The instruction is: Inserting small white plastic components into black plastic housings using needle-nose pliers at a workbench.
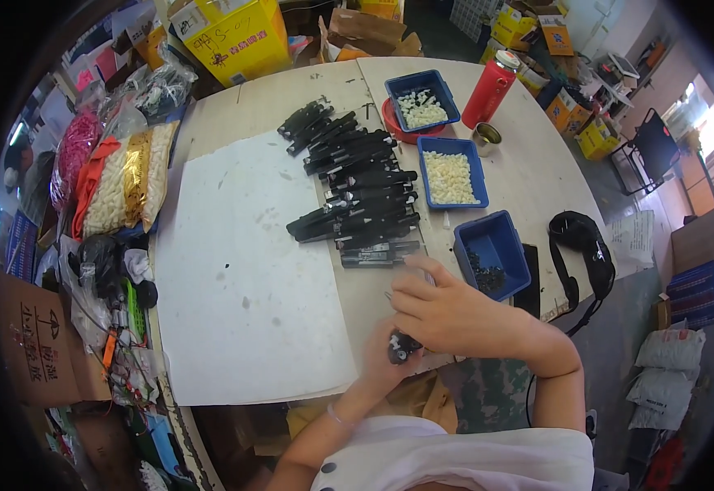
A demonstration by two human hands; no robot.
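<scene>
My left hand [380,360], at the table's near edge, is closed round a small black part [404,347] with light metallic spots on its end. Just above it my right hand [429,301] has its fingers bent and pinched together. A thin shiny piece shows by those fingertips, too blurred to make out. Beyond the right hand lies a single black plastic part [373,255]. Farther off, several similar black parts [361,176] lie side by side in a slanting row. To the right, a blue bin [517,277] holds small dark pieces.
Two more blue bins, a middle one [479,176] and a far one [452,100], hold cream-white pieces. A red bottle [489,88] stands beside an open metal cup [486,139]. A black strapped pouch [590,245] lies at the right edge. White sheet [250,295] covers the left.
</scene>
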